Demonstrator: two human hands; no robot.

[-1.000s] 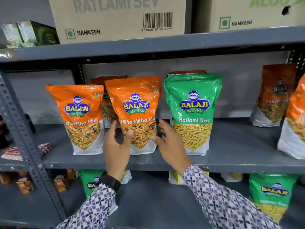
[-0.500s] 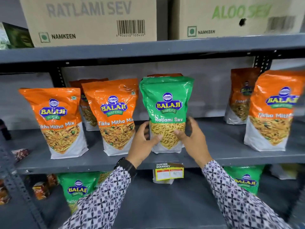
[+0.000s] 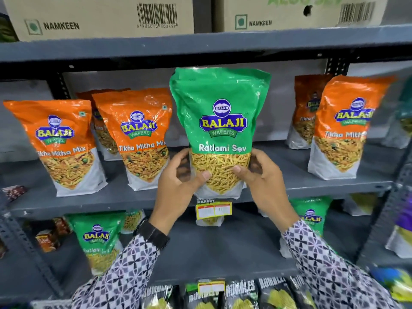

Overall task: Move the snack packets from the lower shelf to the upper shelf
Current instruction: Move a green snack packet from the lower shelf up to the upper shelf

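Note:
A green Ratlami Sev packet (image 3: 219, 121) stands upright at the middle of the upper shelf (image 3: 323, 186). My left hand (image 3: 178, 186) grips its lower left side and my right hand (image 3: 260, 181) its lower right, thumbs on the front. Its bottom edge is at the shelf's front lip; whether it rests there I cannot tell. Orange Tikha Mitha Mix packets (image 3: 142, 139) stand on both sides. On the lower shelf (image 3: 211, 253) remain a green packet at left (image 3: 98, 239) and another at right (image 3: 312, 217), half hidden by my right arm.
Cardboard Namkeen boxes (image 3: 100, 16) fill the top shelf. A yellow price tag (image 3: 213, 210) hangs from the upper shelf's front edge. Black Rumbles packets (image 3: 240, 295) line the bottom row. Grey steel uprights (image 3: 29, 248) frame the left and right sides.
Both hands went from beside an orange packet to the green Ratlami Sev packet and took hold of it. It now looks larger and higher in view, closer to me.

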